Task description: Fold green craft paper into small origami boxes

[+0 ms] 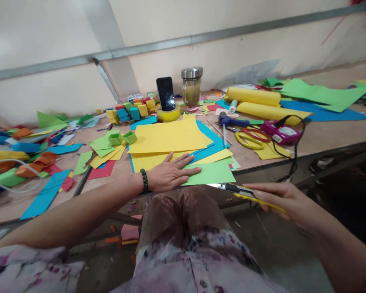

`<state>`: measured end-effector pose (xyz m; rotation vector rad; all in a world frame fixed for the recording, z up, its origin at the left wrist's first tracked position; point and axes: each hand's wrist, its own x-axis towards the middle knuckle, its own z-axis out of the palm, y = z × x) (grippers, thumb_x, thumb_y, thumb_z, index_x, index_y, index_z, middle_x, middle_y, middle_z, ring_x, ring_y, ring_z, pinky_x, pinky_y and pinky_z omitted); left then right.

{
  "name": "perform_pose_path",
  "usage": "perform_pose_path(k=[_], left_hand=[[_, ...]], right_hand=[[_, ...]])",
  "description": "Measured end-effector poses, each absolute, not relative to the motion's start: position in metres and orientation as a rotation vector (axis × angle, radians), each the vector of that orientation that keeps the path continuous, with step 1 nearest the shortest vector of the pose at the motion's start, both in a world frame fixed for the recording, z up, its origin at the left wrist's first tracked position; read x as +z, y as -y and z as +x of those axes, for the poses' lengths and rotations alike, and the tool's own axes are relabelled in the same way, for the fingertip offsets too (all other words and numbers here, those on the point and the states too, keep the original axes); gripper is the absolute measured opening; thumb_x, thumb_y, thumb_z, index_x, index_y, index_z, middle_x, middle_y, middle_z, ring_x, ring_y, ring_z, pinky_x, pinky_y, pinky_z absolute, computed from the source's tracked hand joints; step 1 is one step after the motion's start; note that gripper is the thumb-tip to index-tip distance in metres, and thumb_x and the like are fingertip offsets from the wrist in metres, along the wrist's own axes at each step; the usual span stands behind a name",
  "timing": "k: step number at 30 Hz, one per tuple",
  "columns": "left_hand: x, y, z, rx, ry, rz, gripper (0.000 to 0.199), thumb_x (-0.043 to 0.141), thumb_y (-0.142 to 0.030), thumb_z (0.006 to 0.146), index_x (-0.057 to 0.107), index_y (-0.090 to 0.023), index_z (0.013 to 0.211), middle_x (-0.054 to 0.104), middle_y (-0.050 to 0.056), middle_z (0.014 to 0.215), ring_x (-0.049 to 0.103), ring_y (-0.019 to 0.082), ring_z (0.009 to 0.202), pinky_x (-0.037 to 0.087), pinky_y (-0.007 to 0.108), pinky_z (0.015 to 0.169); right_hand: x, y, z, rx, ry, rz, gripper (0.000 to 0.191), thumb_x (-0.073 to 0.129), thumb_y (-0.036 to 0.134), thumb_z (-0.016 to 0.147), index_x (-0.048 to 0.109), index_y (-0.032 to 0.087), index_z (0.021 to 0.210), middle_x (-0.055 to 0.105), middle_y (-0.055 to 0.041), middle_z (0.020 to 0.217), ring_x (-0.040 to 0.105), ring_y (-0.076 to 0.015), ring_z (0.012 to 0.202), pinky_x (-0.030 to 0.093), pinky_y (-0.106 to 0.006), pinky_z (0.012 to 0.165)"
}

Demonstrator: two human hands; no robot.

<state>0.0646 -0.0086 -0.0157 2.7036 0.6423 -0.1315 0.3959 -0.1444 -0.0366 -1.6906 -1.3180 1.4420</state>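
Observation:
My left hand (171,173) lies flat with fingers spread, pressing on a green paper sheet (215,173) at the table's front edge. A ring is on one finger and a dark green bead bracelet (144,180) circles the wrist. Under and behind the hand are stacked yellow sheets (164,136), with a blue sheet (203,150) showing beneath them. My right hand (274,195) is wrapped round a yellow and black utility knife (242,191). Its blade is out and points left, close to the front edge of the green sheet.
Behind the sheets stand a phone (165,93) on a yellow tape roll (169,114) and a lidded glass jar (191,87). Yellow-handled scissors (248,140), a glue gun (234,122) and a purple power box (282,132) lie right. Paper scraps and folded pieces cover the left.

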Motion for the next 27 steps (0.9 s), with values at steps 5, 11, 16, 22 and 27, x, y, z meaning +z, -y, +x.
perform_pose_path(k=[5,11,16,22,27], left_hand=[[-0.015,0.008,0.065,-0.164,-0.627,2.721,0.054,0.015,-0.051,0.097,0.022,-0.037,0.149,0.001,0.004,0.16,0.003,0.028,0.147,-0.006,0.064,0.11],[-0.015,0.009,0.065,-0.162,-0.641,2.721,0.053,0.016,-0.05,0.098,0.023,-0.036,0.149,0.002,0.004,0.16,0.003,0.029,0.147,-0.007,0.064,0.11],[-0.015,0.016,0.07,-0.131,-0.723,2.689,0.053,0.016,-0.051,0.098,0.024,-0.037,0.148,0.002,0.005,0.16,0.002,0.03,0.147,-0.003,0.064,0.111],[-0.005,0.012,0.061,-0.099,-0.65,2.66,0.055,0.018,-0.05,0.098,0.021,-0.033,0.15,0.001,0.004,0.16,0.002,0.031,0.147,0.003,0.06,0.114],[-0.008,0.003,0.046,-0.14,-0.625,2.698,0.053,0.019,-0.049,0.097,0.024,-0.036,0.149,0.005,0.003,0.16,0.007,0.032,0.147,-0.003,0.062,0.112]], right_hand=[[-0.039,0.143,0.391,1.44,1.319,-1.685,0.062,0.065,0.058,0.074,0.067,0.016,0.119,0.055,0.0001,0.055,0.033,-0.0056,0.041,0.015,-0.02,0.04],[-0.039,0.138,0.37,1.476,1.277,-1.663,0.072,0.067,0.062,0.068,0.066,0.014,0.121,0.054,0.0005,0.052,0.032,-0.0052,0.038,0.017,-0.019,0.038],[-0.034,0.139,0.382,1.465,1.272,-1.678,0.065,0.066,0.058,0.072,0.067,0.015,0.12,0.055,-0.0016,0.055,0.03,-0.0045,0.038,0.014,-0.019,0.037],[-0.038,0.138,0.399,1.45,1.258,-1.686,0.065,0.067,0.059,0.072,0.067,0.015,0.12,0.055,-0.0026,0.056,0.031,-0.0043,0.037,0.015,-0.019,0.036],[-0.035,0.133,0.394,1.48,1.281,-1.689,0.066,0.066,0.06,0.072,0.067,0.014,0.12,0.055,-0.0027,0.055,0.031,-0.0047,0.039,0.015,-0.019,0.037]])
